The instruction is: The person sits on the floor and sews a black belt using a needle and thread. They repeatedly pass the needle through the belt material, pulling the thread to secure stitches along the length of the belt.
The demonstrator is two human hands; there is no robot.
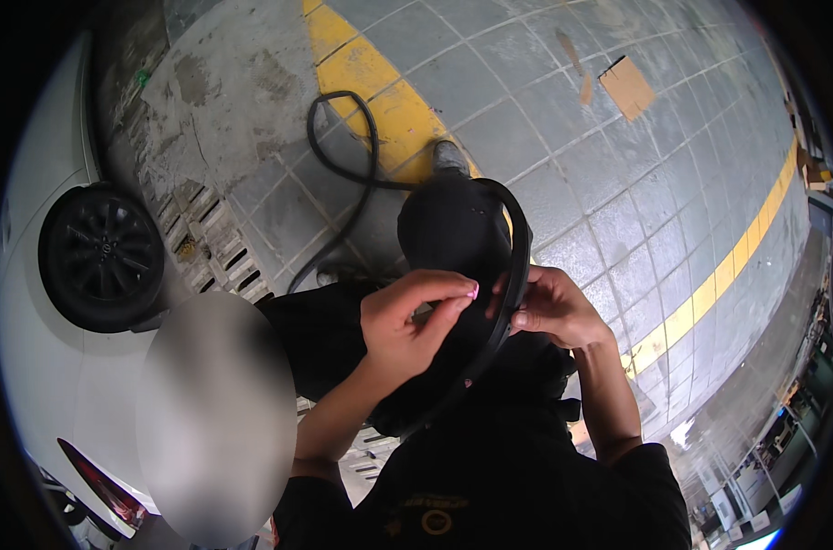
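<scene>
The black rubber strip (522,249) bows over the person's knee (446,227) and runs down across the lap. The right hand (561,310) grips it, thumb on the near side, fingers curled behind. Just beside it, the left hand (405,323) pinches a small pink piece (474,291) between thumb and forefinger; a pinkish spot (468,383) shows lower on the strip. What looks like the same strip's tail (374,137) loops on the floor, across the yellow stripe's (366,73) left edge, near a shoe (449,158). From here, so tiny a piece could slip from the fingertips and vanish into the slotted grating (217,247) beside the white car (87,385); a foot catching that loop could drag the strip askew.
</scene>
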